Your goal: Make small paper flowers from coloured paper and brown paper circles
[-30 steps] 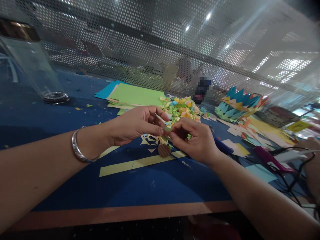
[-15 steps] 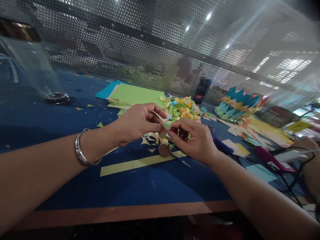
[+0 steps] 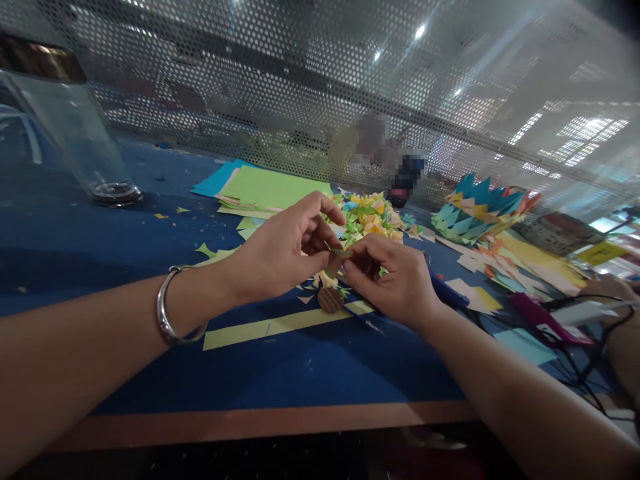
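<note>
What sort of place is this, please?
Probably a paper-craft work area: a heap of small multicoloured paper pieces, a stack of flat green and blue paper sheets and a spiky multicoloured paper object are on a blue tabletop.

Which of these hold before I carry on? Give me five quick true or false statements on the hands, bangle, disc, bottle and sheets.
1. The left hand and right hand meet at a small paper piece. True.
2. The bangle is on the right arm. False: the bangle is on the left arm.
3. The brown disc overlaps the yellow strip in view. True.
4. The bottle's lid is off. False: the lid is on the bottle.
5. The blue sheet covers the green one. False: the green sheet lies over the blue sheet.
</note>
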A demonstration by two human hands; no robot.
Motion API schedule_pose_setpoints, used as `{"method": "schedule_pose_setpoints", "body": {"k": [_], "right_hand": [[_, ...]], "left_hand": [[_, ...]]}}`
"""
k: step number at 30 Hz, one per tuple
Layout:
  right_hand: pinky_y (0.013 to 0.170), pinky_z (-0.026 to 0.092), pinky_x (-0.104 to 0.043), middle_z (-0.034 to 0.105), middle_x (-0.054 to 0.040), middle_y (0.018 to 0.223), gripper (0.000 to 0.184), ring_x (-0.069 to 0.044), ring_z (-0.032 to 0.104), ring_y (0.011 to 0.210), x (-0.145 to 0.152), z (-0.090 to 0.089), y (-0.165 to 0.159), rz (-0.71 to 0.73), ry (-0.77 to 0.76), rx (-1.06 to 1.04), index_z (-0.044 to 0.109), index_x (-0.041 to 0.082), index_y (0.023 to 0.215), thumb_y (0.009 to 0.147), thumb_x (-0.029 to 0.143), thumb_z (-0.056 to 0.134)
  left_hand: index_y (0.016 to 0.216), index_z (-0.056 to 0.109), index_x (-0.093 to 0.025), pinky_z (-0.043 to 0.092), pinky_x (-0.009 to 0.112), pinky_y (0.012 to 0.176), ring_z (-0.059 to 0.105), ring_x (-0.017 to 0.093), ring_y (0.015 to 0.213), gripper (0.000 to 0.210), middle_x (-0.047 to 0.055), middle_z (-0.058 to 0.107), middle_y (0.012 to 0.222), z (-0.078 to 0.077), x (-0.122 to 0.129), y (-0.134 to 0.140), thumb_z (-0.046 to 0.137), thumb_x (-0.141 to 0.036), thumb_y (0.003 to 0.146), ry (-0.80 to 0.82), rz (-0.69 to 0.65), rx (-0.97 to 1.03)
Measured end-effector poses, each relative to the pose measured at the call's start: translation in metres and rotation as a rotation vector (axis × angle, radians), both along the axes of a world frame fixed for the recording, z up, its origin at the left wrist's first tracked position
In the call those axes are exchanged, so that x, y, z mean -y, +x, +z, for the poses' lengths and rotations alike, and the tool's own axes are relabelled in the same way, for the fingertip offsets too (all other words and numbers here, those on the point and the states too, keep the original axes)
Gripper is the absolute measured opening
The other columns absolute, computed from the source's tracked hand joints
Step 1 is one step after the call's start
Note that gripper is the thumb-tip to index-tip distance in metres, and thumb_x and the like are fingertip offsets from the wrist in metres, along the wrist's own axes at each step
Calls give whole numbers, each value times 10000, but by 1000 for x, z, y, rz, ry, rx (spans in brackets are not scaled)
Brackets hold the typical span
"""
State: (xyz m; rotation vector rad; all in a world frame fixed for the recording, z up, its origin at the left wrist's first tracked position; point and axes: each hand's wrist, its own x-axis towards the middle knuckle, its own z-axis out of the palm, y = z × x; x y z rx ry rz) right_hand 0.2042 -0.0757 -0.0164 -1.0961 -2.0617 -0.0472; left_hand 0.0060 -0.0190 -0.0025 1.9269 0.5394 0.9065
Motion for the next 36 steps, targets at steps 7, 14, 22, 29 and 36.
{"method": "schedule_pose_setpoints", "body": {"k": [7,14,22,29,36], "right_hand": [[530,398,-235,540,31,680,117,-87,483,572,-1,-3,0,-61,42,-43,564,197,767,826,129,639],[526,404,-235,537,30,686,120,-86,479,559,-1,-2,0,-53,23,-47,557,198,770,859,176,634],[554,412,-255,572,8,709,109,-101,496,592,-1,2,-1,-7,-11,-70,623,189,811,916,187,595],[557,429,-254,600,-6,725,161,-117,556,630,-6,1,5,1,-229,-245,669,192,839,945,276,582],[511,391,-237,587,-1,732,183,-94,500,570,-8,6,7,-19,-275,-268,662,179,839,942,314,595]], "left_hand": [[1112,479,-223,505,279,666,660,143,735,463,-15,629,831,-3,13,9,743,-147,740,-415,120,74],[1024,467,-216,454,249,619,626,127,670,376,-51,603,691,-1,22,15,701,-91,757,-496,160,119],[999,450,-234,481,264,646,620,136,701,297,-39,595,733,-10,7,8,678,-190,814,-259,74,37],[1034,462,-237,467,267,663,625,134,749,226,-24,591,803,-8,0,2,613,-215,867,-88,49,-46],[1007,430,-241,465,268,680,629,133,737,237,-46,579,757,-7,-6,1,597,-171,854,-173,3,-42]]}}
